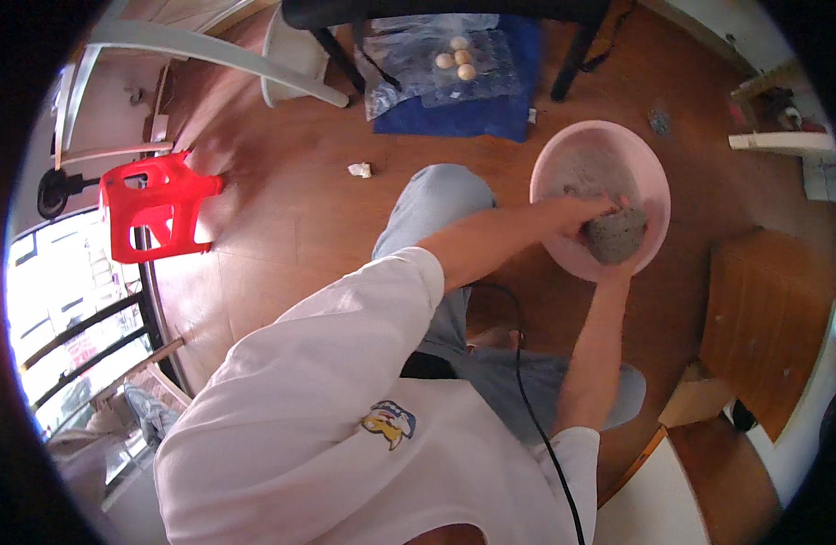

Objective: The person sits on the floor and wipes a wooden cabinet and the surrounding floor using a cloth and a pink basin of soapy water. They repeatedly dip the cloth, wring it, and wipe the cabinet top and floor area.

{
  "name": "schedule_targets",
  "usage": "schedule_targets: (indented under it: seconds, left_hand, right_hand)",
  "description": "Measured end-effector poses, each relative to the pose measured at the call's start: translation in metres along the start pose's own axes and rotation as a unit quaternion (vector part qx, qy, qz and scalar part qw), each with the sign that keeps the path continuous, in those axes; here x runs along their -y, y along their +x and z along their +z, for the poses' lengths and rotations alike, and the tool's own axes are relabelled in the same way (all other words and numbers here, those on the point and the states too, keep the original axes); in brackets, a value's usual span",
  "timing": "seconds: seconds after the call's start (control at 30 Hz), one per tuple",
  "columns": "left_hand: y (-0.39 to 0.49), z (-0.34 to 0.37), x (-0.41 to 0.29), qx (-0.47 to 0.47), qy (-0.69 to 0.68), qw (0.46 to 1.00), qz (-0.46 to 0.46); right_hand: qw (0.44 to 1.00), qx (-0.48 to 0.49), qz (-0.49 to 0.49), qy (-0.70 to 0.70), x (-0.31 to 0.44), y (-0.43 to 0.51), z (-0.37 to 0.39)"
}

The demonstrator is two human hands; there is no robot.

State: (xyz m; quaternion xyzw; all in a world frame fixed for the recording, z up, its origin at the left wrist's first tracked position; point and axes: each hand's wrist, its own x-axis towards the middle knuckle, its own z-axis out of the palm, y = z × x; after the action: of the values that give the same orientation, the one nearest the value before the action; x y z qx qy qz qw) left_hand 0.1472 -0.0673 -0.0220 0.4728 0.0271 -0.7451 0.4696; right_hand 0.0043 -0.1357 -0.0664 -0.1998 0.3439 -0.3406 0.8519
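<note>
A pink plastic basin (653, 160) stands on the floor to my front right, with grey, paste-like or powdery material (595, 167) inside. Over its near side is a rounded, rough grey lump (618, 237). My right hand (619, 270) cups this lump from the near side. My left hand (588, 211) reaches in from the left and lies against the lump's upper left side, fingers partly hidden. What the lump is made of, or whether something is inside it, cannot be seen.
Several pale eggs or egg-like balls (465, 71) lie on clear plastic over a blue cloth (452, 122), beneath a black-legged seat (445, 8). A red plastic stool (128, 231) lies tipped at left. White crumpled paper (359, 169) is on the floor. A black cable (530, 402) crosses my lap.
</note>
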Motion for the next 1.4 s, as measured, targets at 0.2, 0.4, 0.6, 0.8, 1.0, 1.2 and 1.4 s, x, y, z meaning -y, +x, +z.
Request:
schedule_targets:
  seconds: [0.2, 0.4, 0.6, 0.8, 1.0, 1.2, 1.4]
  left_hand:
    - [-0.008, -0.013, -0.01, 0.152, 0.061, 0.983, 0.077]
    - [-0.029, 0.0, -0.028, 0.141, 0.148, 0.978, -0.032]
    - [-0.015, 0.003, -0.018, 0.107, 0.323, 0.926, 0.165]
    - [-0.003, 0.004, -0.001, -0.053, 0.517, 0.825, 0.225]
    - [-0.014, -0.001, 0.003, -0.084, 0.548, 0.795, 0.246]
    - [-0.008, -0.002, -0.016, -0.073, 0.267, 0.945, 0.175]
    - [-0.033, 0.005, -0.017, 0.136, -0.124, 0.983, 0.013]
  right_hand:
    - [0.996, -0.084, 0.009, -0.008, 0.015, 0.003, 0.019]
    - [0.982, -0.053, 0.09, -0.158, 0.05, 0.012, 0.04]
    - [0.934, -0.007, 0.075, -0.348, 0.071, 0.024, 0.054]
    - [0.87, -0.06, 0.101, -0.478, 0.037, 0.062, 0.019]
    - [0.817, -0.158, -0.018, -0.554, 0.008, 0.072, 0.0]
    - [0.96, -0.145, 0.12, -0.208, 0.043, 0.041, 0.029]
    - [0.992, -0.036, 0.094, -0.081, 0.06, -0.009, 0.039]
